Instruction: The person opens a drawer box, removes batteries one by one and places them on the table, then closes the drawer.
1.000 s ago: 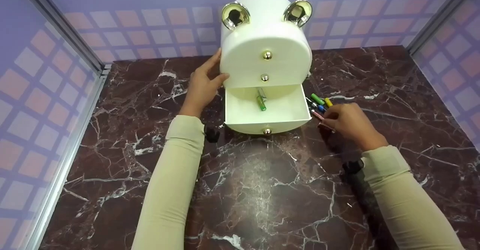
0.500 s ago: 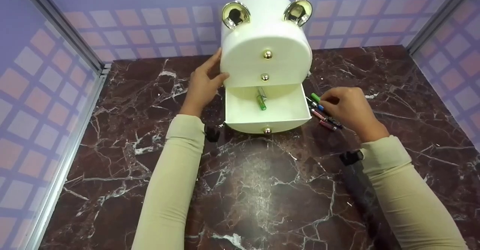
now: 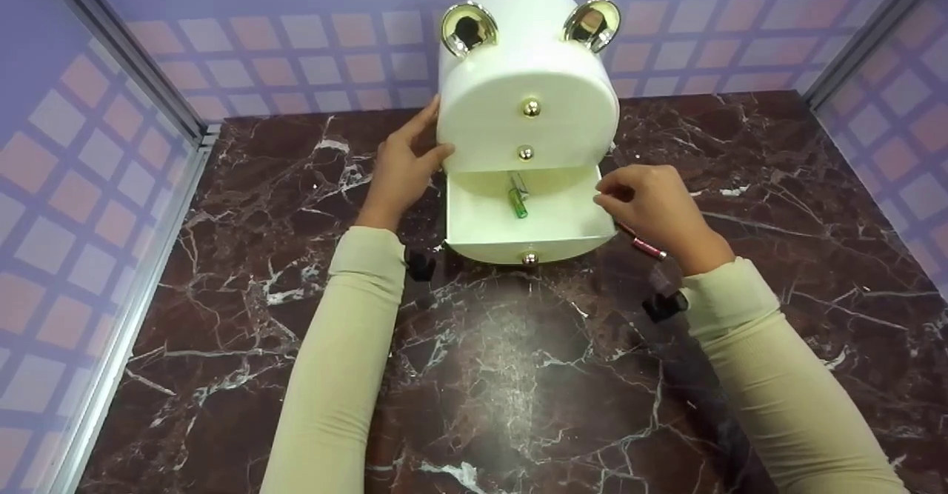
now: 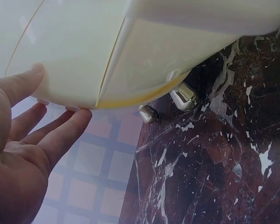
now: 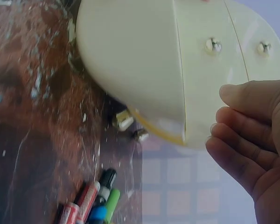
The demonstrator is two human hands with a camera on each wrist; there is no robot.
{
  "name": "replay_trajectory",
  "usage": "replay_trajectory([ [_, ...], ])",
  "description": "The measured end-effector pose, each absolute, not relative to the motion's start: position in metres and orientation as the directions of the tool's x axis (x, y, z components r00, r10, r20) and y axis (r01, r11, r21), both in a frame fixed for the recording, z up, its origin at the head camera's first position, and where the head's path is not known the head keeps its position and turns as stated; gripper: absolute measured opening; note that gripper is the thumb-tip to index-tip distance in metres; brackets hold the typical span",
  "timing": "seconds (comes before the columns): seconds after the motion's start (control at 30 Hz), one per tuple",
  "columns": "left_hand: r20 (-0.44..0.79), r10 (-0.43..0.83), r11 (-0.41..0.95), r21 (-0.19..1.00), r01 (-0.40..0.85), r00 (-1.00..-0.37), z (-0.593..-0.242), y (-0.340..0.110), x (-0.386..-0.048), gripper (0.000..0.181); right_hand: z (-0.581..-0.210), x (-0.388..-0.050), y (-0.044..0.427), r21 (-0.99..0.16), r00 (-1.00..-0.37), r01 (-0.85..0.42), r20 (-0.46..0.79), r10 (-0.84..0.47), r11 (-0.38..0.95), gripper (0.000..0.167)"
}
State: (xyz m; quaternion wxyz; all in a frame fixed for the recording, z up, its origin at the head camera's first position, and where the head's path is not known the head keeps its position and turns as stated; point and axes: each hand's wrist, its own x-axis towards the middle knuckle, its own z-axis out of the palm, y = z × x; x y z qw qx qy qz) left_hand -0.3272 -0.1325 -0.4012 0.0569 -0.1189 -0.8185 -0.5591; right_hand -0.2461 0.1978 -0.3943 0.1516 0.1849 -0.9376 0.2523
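Note:
A white drawer cabinet [image 3: 527, 131] with round gold ears stands at the back, its bottom drawer [image 3: 481, 220] pulled out. Inside the drawer lies a small green cylinder with a clear or silvery end [image 3: 518, 203]. My left hand [image 3: 400, 168] steadies the cabinet's left side, thumb by the front edge, fingers fairly straight along the side. Over the drawer's right edge hovers my right hand [image 3: 652, 201], thumb and fingers loosely bent. In the right wrist view nothing shows between its fingertips. Several markers lie under it on the table, including a red marker [image 3: 650, 248] and a green marker [image 5: 113, 204].
The cabinet stands on a dark red marbled tabletop [image 3: 474, 375]. A tiled purple wall [image 3: 326, 42] rises close behind it, with side panels left and right. Gold knobs [image 3: 531, 107] stick out from the cabinet front.
My right hand has moved from the markers leftward to the drawer's right edge, covering most of them. The left hand stays at the cabinet's side. The drawer's contents look unchanged.

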Motion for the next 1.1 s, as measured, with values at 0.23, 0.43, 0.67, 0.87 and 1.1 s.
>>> replay_trajectory([
  [0.23,0.206,0.118,0.374,0.897,0.236,-0.971,-0.401,-0.132,-0.327,0.067,-0.393,-0.255,0.177,-0.452,-0.898,-0.425,0.322,-0.301,0.784,0.016],
  [0.43,0.213,0.125,0.357,0.902,0.244,-0.969,-0.400,-0.130,-0.327,0.067,-0.399,-0.262,0.164,-0.454,-0.896,-0.442,0.272,-0.352,0.774,0.022],
  [0.67,0.237,0.147,0.306,0.912,0.272,-0.960,-0.402,-0.131,-0.328,0.067,-0.403,-0.269,0.151,-0.462,-0.902,-0.431,0.243,-0.356,0.775,0.024],
  [0.87,0.232,0.138,0.319,0.910,0.265,-0.963,-0.402,-0.130,-0.328,0.067,-0.404,-0.277,0.139,-0.474,-0.914,-0.402,0.150,-0.377,0.784,0.028],
  [1.1,0.221,0.127,0.328,0.910,0.251,-0.967,-0.402,-0.132,-0.328,0.067,-0.409,-0.287,0.122,-0.435,-0.889,-0.447,0.122,-0.441,0.781,0.035],
])
